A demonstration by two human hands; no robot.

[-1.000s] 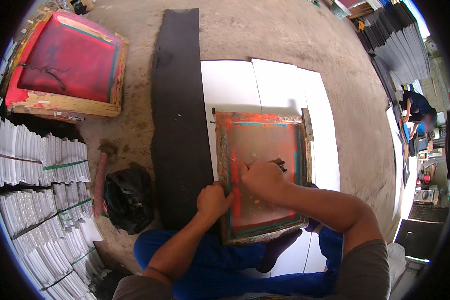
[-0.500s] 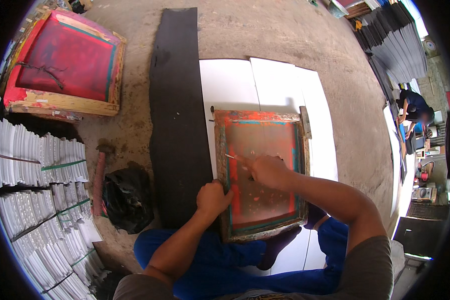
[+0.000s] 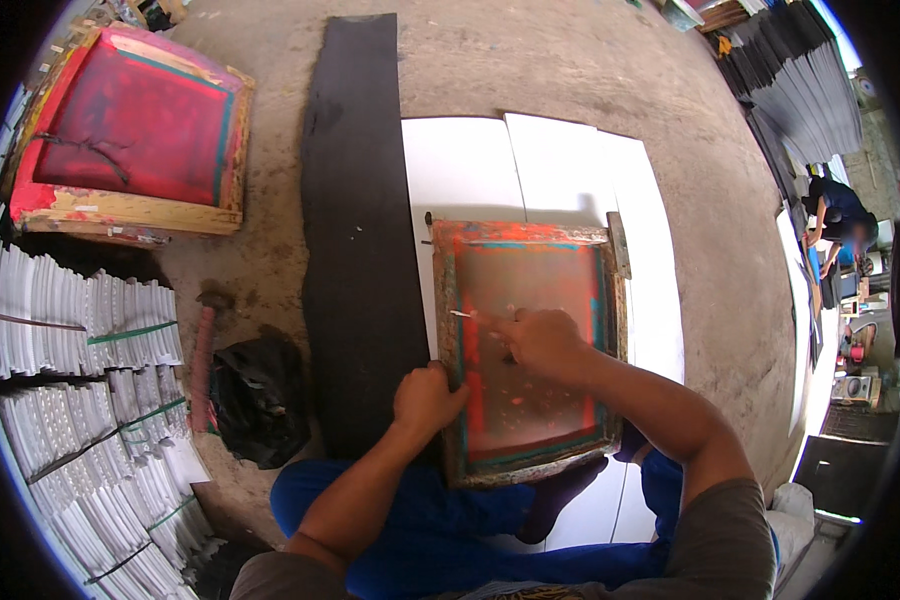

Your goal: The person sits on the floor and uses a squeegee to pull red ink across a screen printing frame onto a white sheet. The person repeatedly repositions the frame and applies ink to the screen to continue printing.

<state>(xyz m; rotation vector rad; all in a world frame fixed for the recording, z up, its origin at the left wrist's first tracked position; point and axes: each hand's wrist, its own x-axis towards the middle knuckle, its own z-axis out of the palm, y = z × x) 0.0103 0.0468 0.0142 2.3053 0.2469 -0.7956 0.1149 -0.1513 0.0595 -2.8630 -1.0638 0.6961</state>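
Note:
A worn wooden screen printing frame (image 3: 617,310) lies in front of me, its mesh brownish and see-through with red and teal borders. My left hand (image 3: 429,397) is closed on the frame's left rail, thumb toward the mesh. Over the middle of the mesh, my right hand (image 3: 548,343) is closed round a thin stick-like tool (image 3: 461,314). Only the tool's pale tip shows clearly, pointing left near the red border; its exact kind cannot be made out. Small pale specks dot the mesh below the right hand.
White sheets (image 3: 460,160) and a long black sheet (image 3: 355,230) lie beneath and beside the frame. At left are a red screen frame (image 3: 135,210), bundled white stacks (image 3: 100,420), a hammer (image 3: 203,350) and a black plastic bag (image 3: 260,400). Another person (image 3: 840,215) bends at far right.
The whole view has shifted slightly. My right hand has moved a little to the right over the mesh, still holding the tool; my left hand keeps its place on the rail.

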